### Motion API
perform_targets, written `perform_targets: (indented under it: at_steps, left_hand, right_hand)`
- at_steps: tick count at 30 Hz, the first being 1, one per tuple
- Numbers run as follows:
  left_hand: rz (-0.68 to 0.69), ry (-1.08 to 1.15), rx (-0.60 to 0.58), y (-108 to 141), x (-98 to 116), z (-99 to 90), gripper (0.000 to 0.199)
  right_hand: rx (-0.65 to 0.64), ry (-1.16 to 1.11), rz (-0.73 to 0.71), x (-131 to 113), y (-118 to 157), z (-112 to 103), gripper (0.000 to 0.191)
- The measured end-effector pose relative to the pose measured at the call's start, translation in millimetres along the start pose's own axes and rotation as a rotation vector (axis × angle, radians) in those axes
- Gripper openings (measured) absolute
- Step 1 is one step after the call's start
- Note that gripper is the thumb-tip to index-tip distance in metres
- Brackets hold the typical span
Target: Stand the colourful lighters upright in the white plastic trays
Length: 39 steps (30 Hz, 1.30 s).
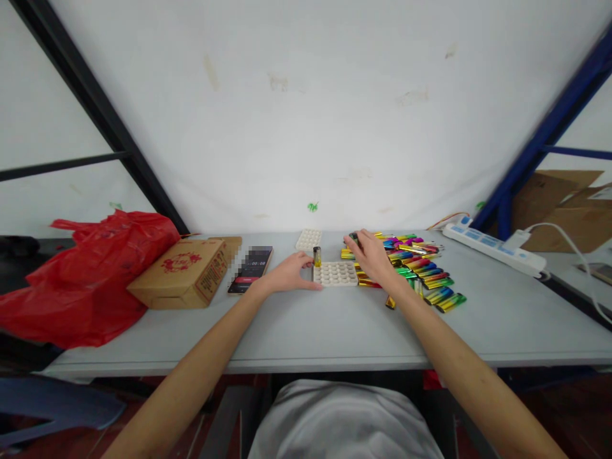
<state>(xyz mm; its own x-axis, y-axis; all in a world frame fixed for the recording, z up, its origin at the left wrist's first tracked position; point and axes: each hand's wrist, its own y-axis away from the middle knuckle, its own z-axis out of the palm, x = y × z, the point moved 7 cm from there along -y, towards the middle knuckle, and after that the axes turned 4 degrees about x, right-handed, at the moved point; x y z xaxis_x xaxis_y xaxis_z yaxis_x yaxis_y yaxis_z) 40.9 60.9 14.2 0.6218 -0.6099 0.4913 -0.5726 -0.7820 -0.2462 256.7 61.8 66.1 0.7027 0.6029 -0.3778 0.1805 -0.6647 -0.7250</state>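
A pale tray with rows of round holes (pixel 335 274) lies on the table in front of me. One yellow lighter with a dark top (pixel 317 257) stands upright in its far left corner. My left hand (pixel 292 273) is at the tray's left side, thumb and fingers spread apart around that edge, the fingertips close to the standing lighter. Beyond the tray's right end, my right hand (pixel 370 252) is closed with a dark-ended lighter (pixel 354 236) at its fingertips; most of that lighter is hidden. Under and beside this hand spreads a pile of shiny multicoloured lighters (pixel 428 271).
A second pale tray (pixel 308 240) lies near the wall. To the left are a phone (pixel 251 269) showing a timer, a cardboard box (pixel 179 271) and a red plastic bag (pixel 95 274). A white power strip (pixel 495 247) with a cable sits at the right.
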Motion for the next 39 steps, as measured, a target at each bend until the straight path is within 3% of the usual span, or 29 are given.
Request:
perform_targets:
  at_steps: [2, 7, 15, 27, 39]
  left_hand:
    - [0.002, 0.002, 0.000, 0, 0, 0.1, 0.063]
    - [-0.006, 0.014, 0.006, 1, 1, -0.1, 0.064]
    - [0.000, 0.003, 0.015, 0, 2, -1.2, 0.062]
    - [0.004, -0.019, 0.010, 1, -1, 0.3, 0.065]
    - [-0.001, -0.022, -0.002, 0, -2, 0.9, 0.064]
  right_hand:
    - [-0.021, -0.163, 0.110, 1, 1, 2, 0.047]
    - [-0.253, -0.721, 0.395, -2, 13, 34, 0.050]
    - [-0.338, -0.819, 0.707, 0, 26, 58, 0.068]
    - [-0.240, -0.620, 0.641, 5, 23, 56, 0.047]
    - [-0.250, -0.621, 0.637, 1, 23, 51, 0.044]
